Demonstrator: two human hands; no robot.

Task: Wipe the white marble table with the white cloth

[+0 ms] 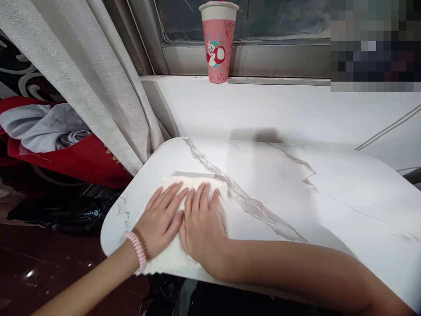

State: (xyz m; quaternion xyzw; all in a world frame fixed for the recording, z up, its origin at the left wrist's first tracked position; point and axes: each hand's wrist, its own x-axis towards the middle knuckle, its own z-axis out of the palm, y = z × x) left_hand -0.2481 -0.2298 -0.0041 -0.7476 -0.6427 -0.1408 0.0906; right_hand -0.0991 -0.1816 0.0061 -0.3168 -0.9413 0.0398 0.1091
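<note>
Both hands, left hand & right hand, flat on white cloth (marble table)

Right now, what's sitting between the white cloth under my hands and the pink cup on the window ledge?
Nothing: the head view shows only bare marble tabletop and white sill between the cloth and the cup.

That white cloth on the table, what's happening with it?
A person has both hands pressed flat on a white cloth that lies on the near left corner of a marble-look table. The left hand, with a pink coil band at its wrist, and the right hand lie side by side, fingers spread. A pink cup stands apart on the window sill behind, and a grey curtain hangs at the left.
</note>
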